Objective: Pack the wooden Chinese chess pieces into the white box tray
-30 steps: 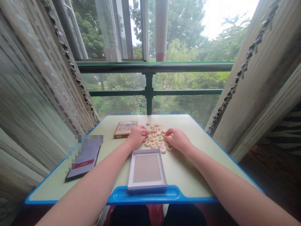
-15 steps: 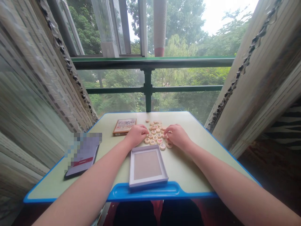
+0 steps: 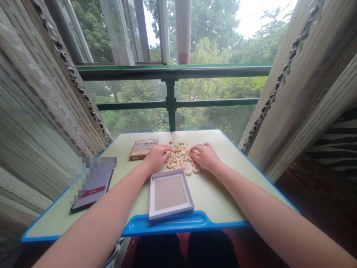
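Round wooden Chinese chess pieces [image 3: 179,160] with red and dark characters lie in a loose cluster, most of them flat, in the middle of the table. My left hand [image 3: 158,155] is at the left side of the cluster, its fingers stretched out over the nearest pieces. On the right side, my right hand [image 3: 205,156] has its fingers apart and slightly bent, with the tips at the edge pieces. Pieces under both sets of fingertips are partly hidden. Just in front of the cluster sits a shallow white box tray [image 3: 152,195], open side up.
A flat printed box [image 3: 143,147] lies behind my left hand. To the left is a dark-edged phone or tablet [image 3: 93,191], partly blurred out. The table [image 3: 228,201] has a blue rim and a moulded front groove [image 3: 167,222]. Curtains and a green railing [image 3: 175,72] surround it.
The view has shifted a little, so everything sits slightly further left. Both hands' fingers have moved slightly forward at the sides of the cluster. The tray and printed box stay in place.
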The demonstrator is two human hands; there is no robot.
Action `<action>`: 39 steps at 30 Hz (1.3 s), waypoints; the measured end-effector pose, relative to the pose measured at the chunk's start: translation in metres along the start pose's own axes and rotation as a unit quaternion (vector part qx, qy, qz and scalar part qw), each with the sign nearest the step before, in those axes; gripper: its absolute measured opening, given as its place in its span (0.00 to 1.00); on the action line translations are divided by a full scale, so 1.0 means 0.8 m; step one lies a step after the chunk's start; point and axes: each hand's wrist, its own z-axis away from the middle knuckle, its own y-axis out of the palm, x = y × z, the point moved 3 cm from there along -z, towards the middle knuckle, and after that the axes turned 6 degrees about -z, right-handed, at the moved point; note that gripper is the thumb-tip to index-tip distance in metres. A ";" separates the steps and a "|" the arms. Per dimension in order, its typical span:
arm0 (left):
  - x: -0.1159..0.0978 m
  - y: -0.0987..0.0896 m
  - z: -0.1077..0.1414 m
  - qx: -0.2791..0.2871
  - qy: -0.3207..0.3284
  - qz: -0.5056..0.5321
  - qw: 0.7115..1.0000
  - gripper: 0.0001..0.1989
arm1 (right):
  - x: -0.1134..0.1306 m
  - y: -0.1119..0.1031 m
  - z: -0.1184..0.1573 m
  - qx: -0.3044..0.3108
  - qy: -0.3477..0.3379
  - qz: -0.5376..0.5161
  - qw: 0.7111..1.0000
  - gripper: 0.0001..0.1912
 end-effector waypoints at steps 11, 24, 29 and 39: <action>-0.015 -0.001 -0.031 0.123 -0.005 -0.097 0.988 0.18 | -0.005 -0.015 -0.001 -0.012 0.049 -0.005 0.999 0.14; -0.013 0.009 -0.040 0.071 0.008 -0.147 0.987 0.13 | -0.011 -0.004 -0.004 0.020 0.008 0.027 0.999 0.14; -0.008 0.006 -0.037 0.068 -0.006 -0.119 0.991 0.13 | -0.010 -0.001 -0.004 0.011 0.008 0.009 1.000 0.14; 0.000 0.008 -0.032 0.033 0.015 -0.080 0.996 0.11 | -0.014 -0.001 -0.003 0.011 -0.009 -0.011 1.000 0.16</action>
